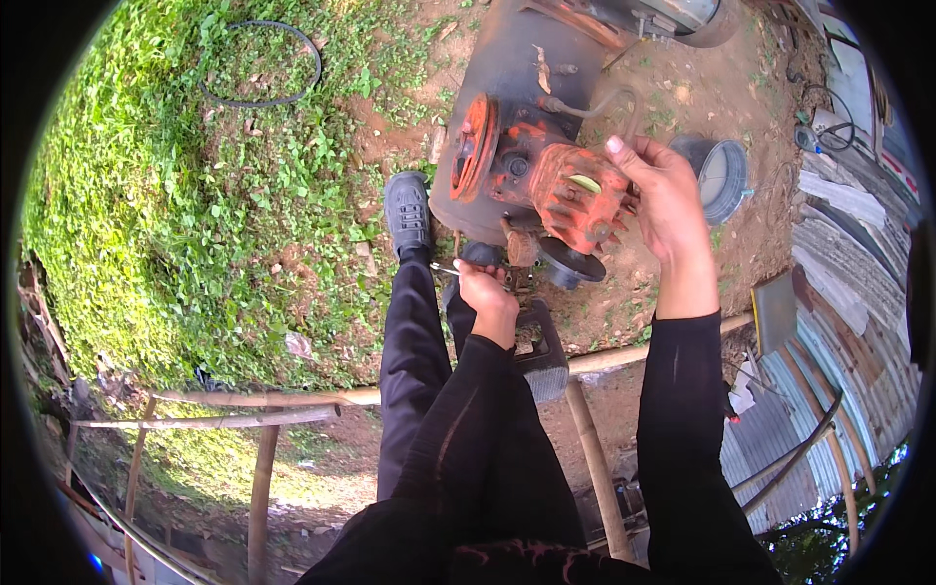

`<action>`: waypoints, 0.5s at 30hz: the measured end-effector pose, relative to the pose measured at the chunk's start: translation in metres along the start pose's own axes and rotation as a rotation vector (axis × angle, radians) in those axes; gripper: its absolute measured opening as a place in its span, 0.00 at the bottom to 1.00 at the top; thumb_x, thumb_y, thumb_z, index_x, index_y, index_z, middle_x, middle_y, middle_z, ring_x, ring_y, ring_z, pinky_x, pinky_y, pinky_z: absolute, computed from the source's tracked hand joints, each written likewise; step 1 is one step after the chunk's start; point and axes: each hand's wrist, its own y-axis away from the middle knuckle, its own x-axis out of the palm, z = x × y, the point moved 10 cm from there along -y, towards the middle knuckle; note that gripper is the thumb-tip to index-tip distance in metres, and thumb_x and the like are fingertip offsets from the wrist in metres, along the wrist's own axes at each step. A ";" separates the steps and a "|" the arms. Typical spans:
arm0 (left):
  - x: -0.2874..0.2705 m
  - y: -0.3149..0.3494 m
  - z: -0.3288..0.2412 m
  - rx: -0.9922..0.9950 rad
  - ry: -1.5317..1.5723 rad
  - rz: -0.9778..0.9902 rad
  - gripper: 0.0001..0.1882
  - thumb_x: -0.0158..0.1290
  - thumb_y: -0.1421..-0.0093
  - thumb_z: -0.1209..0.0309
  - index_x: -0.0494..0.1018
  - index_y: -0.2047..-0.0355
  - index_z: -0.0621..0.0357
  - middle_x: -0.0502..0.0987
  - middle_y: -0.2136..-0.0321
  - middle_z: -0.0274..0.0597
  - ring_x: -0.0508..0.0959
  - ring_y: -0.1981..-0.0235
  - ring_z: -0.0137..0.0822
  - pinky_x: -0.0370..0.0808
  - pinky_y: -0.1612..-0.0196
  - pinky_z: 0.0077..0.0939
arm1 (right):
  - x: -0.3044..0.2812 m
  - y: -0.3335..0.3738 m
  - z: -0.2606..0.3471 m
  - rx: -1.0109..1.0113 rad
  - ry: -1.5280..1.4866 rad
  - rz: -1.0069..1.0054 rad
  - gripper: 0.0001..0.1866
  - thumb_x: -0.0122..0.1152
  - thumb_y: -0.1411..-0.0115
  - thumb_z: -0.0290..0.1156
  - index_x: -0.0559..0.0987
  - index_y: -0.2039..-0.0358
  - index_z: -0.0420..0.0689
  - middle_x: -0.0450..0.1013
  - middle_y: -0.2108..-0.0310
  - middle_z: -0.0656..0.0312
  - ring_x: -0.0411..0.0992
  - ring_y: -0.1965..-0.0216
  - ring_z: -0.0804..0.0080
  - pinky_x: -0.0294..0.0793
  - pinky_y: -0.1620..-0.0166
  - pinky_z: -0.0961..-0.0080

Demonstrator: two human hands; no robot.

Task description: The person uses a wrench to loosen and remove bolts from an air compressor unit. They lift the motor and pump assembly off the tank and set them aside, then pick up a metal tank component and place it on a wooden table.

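Left hand [485, 294] is down low, near the underside of the machine, with its grip closed around a slim, shiny metal rod-like tool [446, 267]. Only a short bit pokes out on the left side, so I can't say what kind of tool it is. Right hand [665, 195] is up at the right side of the worn orange-red finned metal pump [548, 177]. Its thumb is raised and the fingers curl in by the fins, but some of them are hidden, so I honestly can't tell if that grip is holding anything or just resting there.

The pump itself sits against a big dark cylindrical metal tank [507, 78], with a spoked orange-red wheel [478, 146] on its left side. Below the fins there's a flat black round disc [573, 261], and just left of that a stubby rusty-brown cylinder [523, 248]. A thin curved grey tube [588, 113] runs above the pump, close to the right thumb.

Round about: a blue-grey round bucket [723, 183] on the dirt just beyond the right hand, and a black rubber-looking loop [258, 103] lying on the grass at upper left, well apart from the pump. The person's dark grey shoe [408, 216] is planted left of the wheel.
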 end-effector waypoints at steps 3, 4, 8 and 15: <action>-0.002 -0.024 -0.006 0.033 0.011 -0.075 0.24 0.34 0.26 0.47 0.66 0.51 0.55 0.76 0.63 0.37 0.76 0.62 0.35 0.71 0.51 0.35 | -0.002 -0.003 -0.003 -0.013 -0.131 -0.049 0.15 0.64 0.36 0.35 0.79 0.59 0.34 0.78 0.69 0.60 0.75 0.72 0.77 0.75 0.71 0.76; 0.002 -0.025 -0.006 0.045 0.065 -0.062 0.25 0.33 0.26 0.47 0.64 0.48 0.56 0.76 0.61 0.39 0.77 0.60 0.35 0.71 0.50 0.36 | -0.001 -0.002 -0.003 -0.007 -0.165 -0.064 0.14 0.61 0.34 0.35 0.79 0.60 0.35 0.78 0.69 0.60 0.74 0.73 0.77 0.74 0.72 0.77; 0.002 -0.023 -0.002 -0.061 0.200 -0.071 0.30 0.25 0.26 0.46 0.60 0.41 0.57 0.78 0.54 0.44 0.78 0.58 0.39 0.72 0.47 0.39 | 0.004 0.002 0.001 -0.076 -0.162 -0.066 0.13 0.55 0.31 0.33 0.80 0.60 0.35 0.78 0.69 0.60 0.74 0.71 0.77 0.75 0.67 0.77; 0.024 -0.036 -0.004 -0.090 0.294 0.144 0.27 0.29 0.26 0.46 0.62 0.74 0.50 0.60 0.83 0.31 0.61 0.82 0.31 0.66 0.72 0.32 | 0.014 0.005 0.007 -0.132 -0.122 -0.092 0.15 0.49 0.29 0.34 0.79 0.64 0.36 0.77 0.70 0.62 0.73 0.68 0.78 0.73 0.61 0.78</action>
